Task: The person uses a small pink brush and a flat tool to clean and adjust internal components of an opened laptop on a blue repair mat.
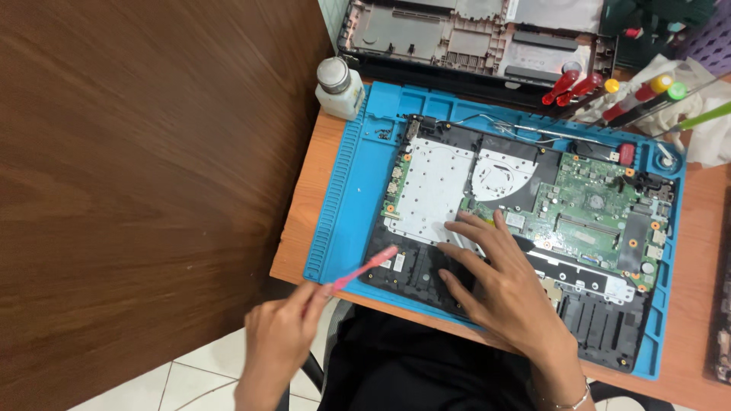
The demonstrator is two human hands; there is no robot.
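A thin pink tool (365,268) is pinched by the left hand (278,335) at the lower middle of the frame; its fingers are closed around the handle, and the tip is pointed at the lower left corner of an opened laptop (525,228); whether the tip touches cannot be told. The right hand (502,285) is laid flat and open on the laptop's dark lower part, with the fingers spread out; nothing is held by it.

The laptop is set on a blue mat (346,190), and its green board and silver plate are shown in the middle right of the frame. The mat is laid on an orange-brown wooden table (304,221). A small white bottle (339,87) is stood just beside the mat's upper left corner. Red-handled screwdrivers (571,85) are seen at the upper right, near a white cloth (704,114). A grey laptop cover (472,34) is placed along the top. A big brown wooden panel (145,175) fills the left side; pale floor tiles (198,369) are seen at the bottom left.
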